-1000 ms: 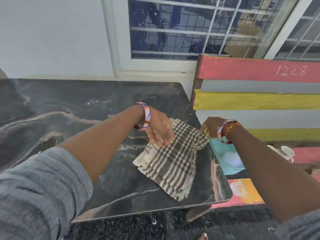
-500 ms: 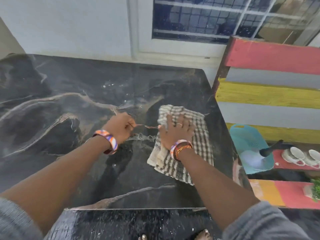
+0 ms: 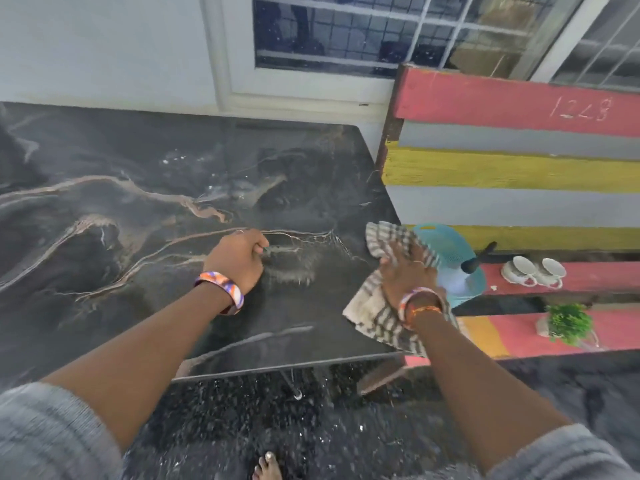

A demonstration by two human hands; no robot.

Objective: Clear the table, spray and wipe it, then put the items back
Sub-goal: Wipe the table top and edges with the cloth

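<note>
The black marble-patterned table (image 3: 145, 188) fills the left and middle of the view, with wet streaks near its centre. A brown-and-white checked cloth (image 3: 374, 315) lies at the table's right edge, partly hanging over it. My right hand (image 3: 405, 275) presses flat on the cloth, fingers spread. My left hand (image 3: 239, 258) rests as a loose fist on the tabletop to the left of the cloth, holding nothing that I can see.
A striped red, grey and yellow wooden bench (image 3: 512, 168) stands right of the table. On its seat are a turquoise basket (image 3: 446, 247), a spray bottle with a black head (image 3: 474, 265), two white cups (image 3: 535, 271) and a small green plant (image 3: 568, 323). Wall and window behind.
My right hand has slid the cloth from mid-table to the right edge, where it now overhangs. My left hand stayed on the tabletop, now curled into a fist.
</note>
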